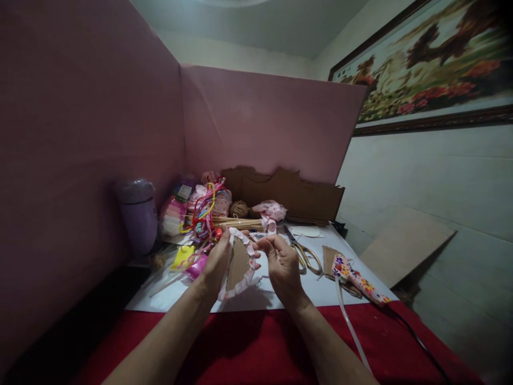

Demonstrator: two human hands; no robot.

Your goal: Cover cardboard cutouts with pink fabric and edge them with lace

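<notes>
Both hands hold a cardboard heart (237, 263) edged with a pink-and-white ruffled ribbon (247, 274), above a white sheet (320, 291). My left hand (216, 262) grips the heart's left side, fingers wrapped round it. My right hand (282, 264) is closed in a pinch on the ribbon at the heart's upper right edge. Scissors with gold handles (305, 255) lie just right of my right hand.
A glue gun (358, 278) in patterned cover lies at the right with its cord over the red cloth (256, 342). Bamboo sticks (236, 222), twine ball (239, 208), coloured cords (204, 211), cardboard scraps (288, 192) and a purple cup (138, 214) crowd the back. Pink partitions (80, 133) enclose left and rear.
</notes>
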